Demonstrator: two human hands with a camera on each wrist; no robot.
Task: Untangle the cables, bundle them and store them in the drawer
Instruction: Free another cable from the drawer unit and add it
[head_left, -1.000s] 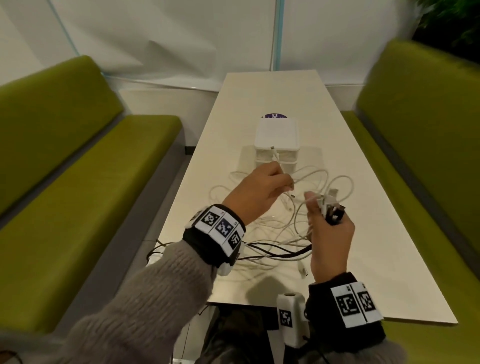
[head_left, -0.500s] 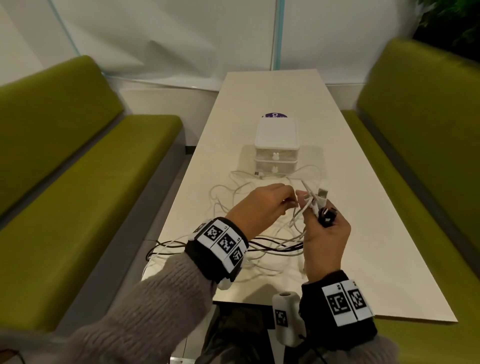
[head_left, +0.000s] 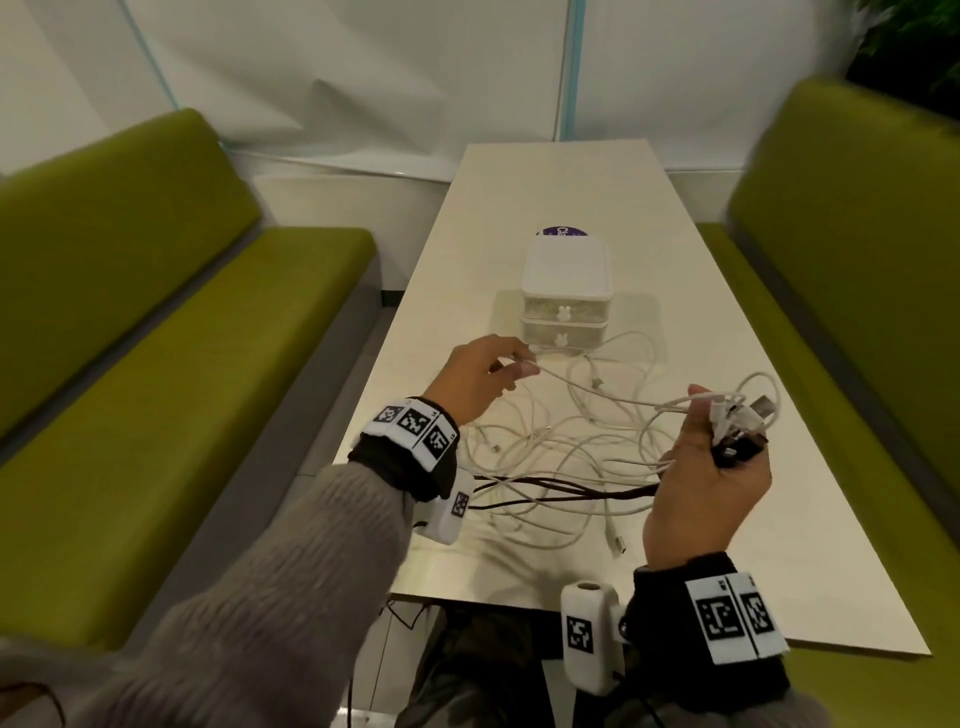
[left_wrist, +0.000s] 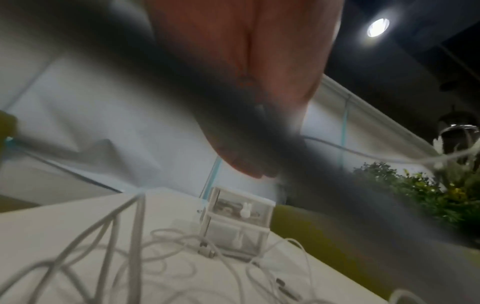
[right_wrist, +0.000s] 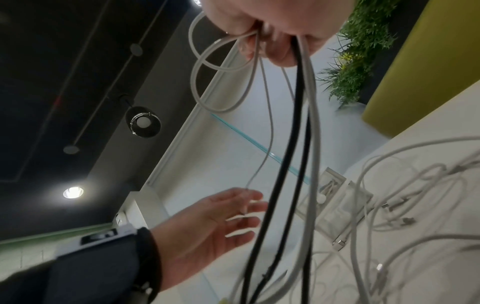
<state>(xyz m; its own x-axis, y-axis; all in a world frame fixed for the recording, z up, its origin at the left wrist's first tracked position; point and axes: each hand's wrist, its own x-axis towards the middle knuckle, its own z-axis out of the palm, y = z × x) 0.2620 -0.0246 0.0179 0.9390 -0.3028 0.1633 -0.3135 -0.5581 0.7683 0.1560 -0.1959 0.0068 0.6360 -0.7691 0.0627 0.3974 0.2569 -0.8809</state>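
Observation:
A tangle of white cables (head_left: 545, 452) with one dark cable (head_left: 561, 493) lies on the cream table (head_left: 545, 182). My left hand (head_left: 519, 366) pinches one thin white cable (head_left: 613, 392) just in front of the white two-drawer box (head_left: 565, 291); both drawers are closed. My right hand (head_left: 727, 421), raised to the right, grips a bunch of cable ends and plugs (head_left: 740, 423). The pinched cable spans between the two hands. In the right wrist view white and black strands (right_wrist: 301, 123) hang from my right hand (right_wrist: 272, 30) towards my left hand (right_wrist: 233, 216). The left wrist view is blurred.
Green benches flank the table on the left (head_left: 156, 364) and the right (head_left: 857, 260). A purple round sticker (head_left: 563, 231) lies behind the box. Some cables trail over the table's near-left edge. A green plant (right_wrist: 363, 51) stands behind the right bench.
The hands met half a second ago and have since pulled apart: the left went left and forward with the white cable, the right went right with its bunch.

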